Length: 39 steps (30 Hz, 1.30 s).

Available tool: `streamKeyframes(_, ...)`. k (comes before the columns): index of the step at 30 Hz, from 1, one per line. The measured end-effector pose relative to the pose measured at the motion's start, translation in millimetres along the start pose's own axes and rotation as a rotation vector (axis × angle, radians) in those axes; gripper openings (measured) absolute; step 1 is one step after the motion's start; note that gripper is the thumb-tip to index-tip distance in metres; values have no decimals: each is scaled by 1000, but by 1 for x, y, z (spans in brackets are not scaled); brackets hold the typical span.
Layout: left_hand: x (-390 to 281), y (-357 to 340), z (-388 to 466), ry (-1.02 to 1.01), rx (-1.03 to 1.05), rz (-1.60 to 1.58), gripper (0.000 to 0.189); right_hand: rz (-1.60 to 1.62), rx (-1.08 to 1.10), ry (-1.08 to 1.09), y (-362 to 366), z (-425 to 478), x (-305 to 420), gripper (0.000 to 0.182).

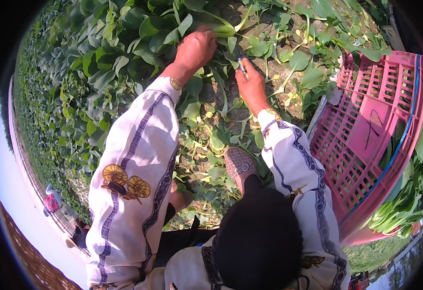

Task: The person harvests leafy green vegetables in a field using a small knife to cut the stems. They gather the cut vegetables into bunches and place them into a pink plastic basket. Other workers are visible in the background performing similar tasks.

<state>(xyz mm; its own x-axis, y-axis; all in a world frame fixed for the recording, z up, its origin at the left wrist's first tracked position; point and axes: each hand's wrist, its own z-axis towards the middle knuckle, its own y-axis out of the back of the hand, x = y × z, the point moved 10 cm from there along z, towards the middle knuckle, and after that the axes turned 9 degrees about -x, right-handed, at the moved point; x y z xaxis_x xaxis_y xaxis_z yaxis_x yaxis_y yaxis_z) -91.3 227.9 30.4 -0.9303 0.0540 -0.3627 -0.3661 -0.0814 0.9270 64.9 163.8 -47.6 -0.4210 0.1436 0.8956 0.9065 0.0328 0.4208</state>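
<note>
Near the top of the view, my left hand (197, 49) grips a leafy green vegetable (224, 31), whose pale stalk base points right. Its leaves merge with the plants behind, so I cannot tell where they end. Just below and to the right, my right hand (252, 84) is closed around a small tool, seemingly a knife (242, 65). Only its light handle shows plainly; leaves hide part of the far end. Soil (240, 16) with scattered leaves lies under both hands.
Dense green plants (99, 72) fill the left side. A pink plastic basket (372, 119) with cut greens (396, 214) stands at my right. Loose and yellowing leaves (215, 139) cover the ground around my checked shoe (239, 161). People (79, 233) are at the far left edge.
</note>
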Motion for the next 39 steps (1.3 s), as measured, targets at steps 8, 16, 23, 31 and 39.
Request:
streamKeyframes(8, -44, 37, -51, 615, 462, -997, 23, 698, -73, -356, 76, -45, 3, 23)
streamKeyframes(16, -65, 44, -117, 864, 536, -1321, 22, 696, 145, 29, 124, -54, 110, 75)
streamKeyframes(23, -69, 37, -181, 980, 556, -1285, 18, 721, 298, -165, 89, -86, 90, 45)
streamKeyframes(31, -60, 19, -217, 1074, 434, -1229, 13, 764, 316, -312, 69, -106, 59, 37)
streamKeyframes(39, -77, 9, -207, 537, 399, -1067, 65, 872, 385, -465, 33, -137, 61, 31)
